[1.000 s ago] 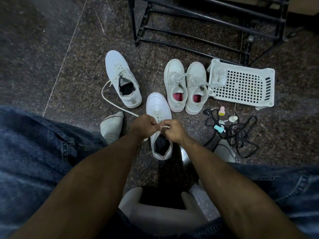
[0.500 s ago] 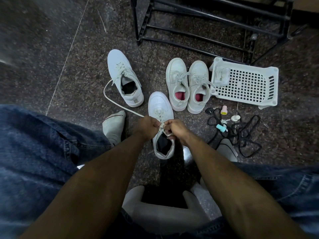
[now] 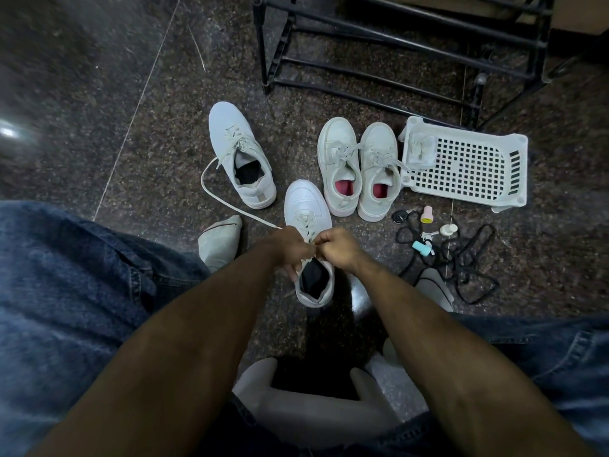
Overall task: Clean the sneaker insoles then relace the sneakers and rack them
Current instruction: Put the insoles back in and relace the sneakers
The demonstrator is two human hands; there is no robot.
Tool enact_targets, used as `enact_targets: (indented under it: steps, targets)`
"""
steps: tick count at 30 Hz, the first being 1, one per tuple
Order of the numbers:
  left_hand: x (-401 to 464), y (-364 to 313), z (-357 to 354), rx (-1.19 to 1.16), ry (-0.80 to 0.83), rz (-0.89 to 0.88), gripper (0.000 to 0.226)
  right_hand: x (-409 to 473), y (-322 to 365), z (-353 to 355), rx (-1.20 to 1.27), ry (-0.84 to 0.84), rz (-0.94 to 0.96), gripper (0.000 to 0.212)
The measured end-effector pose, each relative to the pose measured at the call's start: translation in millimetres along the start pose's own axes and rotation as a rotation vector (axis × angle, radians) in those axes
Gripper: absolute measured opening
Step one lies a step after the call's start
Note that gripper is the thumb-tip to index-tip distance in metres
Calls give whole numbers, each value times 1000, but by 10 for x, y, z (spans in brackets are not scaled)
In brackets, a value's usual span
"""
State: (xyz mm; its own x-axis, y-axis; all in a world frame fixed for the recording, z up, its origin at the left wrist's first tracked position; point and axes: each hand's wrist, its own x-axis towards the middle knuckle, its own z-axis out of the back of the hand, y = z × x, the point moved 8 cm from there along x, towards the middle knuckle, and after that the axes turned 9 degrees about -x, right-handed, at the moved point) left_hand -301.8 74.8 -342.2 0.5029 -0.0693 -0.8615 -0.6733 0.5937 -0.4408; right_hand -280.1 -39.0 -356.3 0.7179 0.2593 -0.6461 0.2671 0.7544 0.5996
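Note:
A white sneaker (image 3: 304,201) with a dark inside stands on the floor in front of me, toe pointing away. My left hand (image 3: 288,249) and my right hand (image 3: 334,247) meet over its tongue, both with curled fingers pinching its white lace (image 3: 308,225). One long lace end (image 3: 211,189) trails away to the left across the floor. Its partner, a second white sneaker (image 3: 239,153), lies further left. A laced white pair with pink insoles (image 3: 359,166) stands behind to the right.
A black metal shoe rack (image 3: 395,44) stands at the back. A white perforated plastic basket (image 3: 468,166) lies at the right, with black cords (image 3: 461,258), small bottles and bits in front of it. My socked feet and jeans-clad knees flank the sneaker.
Both hands stay at the sneaker's lace; they have drawn closer together over the tongue. The view has shifted slightly.

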Motion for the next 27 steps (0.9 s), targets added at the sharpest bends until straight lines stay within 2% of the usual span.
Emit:
enact_targets:
  steps: [3, 7, 11, 14, 16, 19, 22, 24, 27]
  targets:
    - [-8, 56, -16, -37, 46, 68, 26, 16, 69, 102, -337, -18, 77, 16]
    - [17, 136, 69, 43, 11, 80, 29, -103, 109, 350, -770, -106, 47, 17]
    - [48, 224, -1, 51, 18, 116, 27, -207, 14, 262, -900, -60, -23, 22]
    - [111, 232, 42, 30, -42, 76, 21, -213, 47, 224, -940, -69, -5, 23]
    - [152, 206, 127, -2, -80, 36, 26, -245, 94, 157, -966, -101, 128, 24]
    - [115, 44, 377, -19, -197, -55, 27, -394, 233, -41, -1049, -155, 436, 36]
    - [120, -112, 635, -18, -361, -158, 27, -576, 322, -400, -1120, 28, 624, 46]
    - [117, -142, 717, -2, -405, -180, 23, -608, 240, -594, -1253, 160, 594, 46]
    - [134, -130, 821, 10, -426, -180, 21, -549, 117, -699, -1332, 232, 508, 35]
